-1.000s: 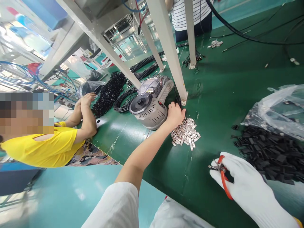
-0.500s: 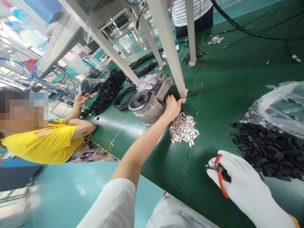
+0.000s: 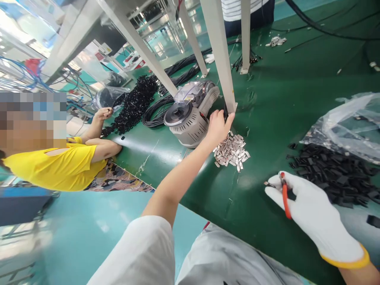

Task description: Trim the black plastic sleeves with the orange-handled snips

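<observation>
The right hand [image 3: 308, 211], in a white knit glove with a yellow cuff, is closed around small cutting pliers [image 3: 285, 198] with glossy orange handles, their short steel jaws pointing left and almost shut. Whether they pinch anything is too small to tell. These pliers sit over the green tabletop [image 3: 261, 118], just beside a heap of black plastic pieces [image 3: 332, 176] spilling from a clear plastic bag [image 3: 341, 126]. The bare left hand [image 3: 218, 128] reaches forward, its curled fingers [image 3: 220, 116] right beside a thin black wire [image 3: 226, 113] at the foot of a white table leg [image 3: 221, 51]; the hand partly hides the wire, so I cannot tell whether they grip it. A pile of small metal clips [image 3: 231, 152] lies just below that hand, and a grey round machine [image 3: 185, 120] stands just left of it. Across the tabletop, a co-worker in a yellow shirt [image 3: 56, 166] raises one hand [image 3: 103, 113].
</observation>
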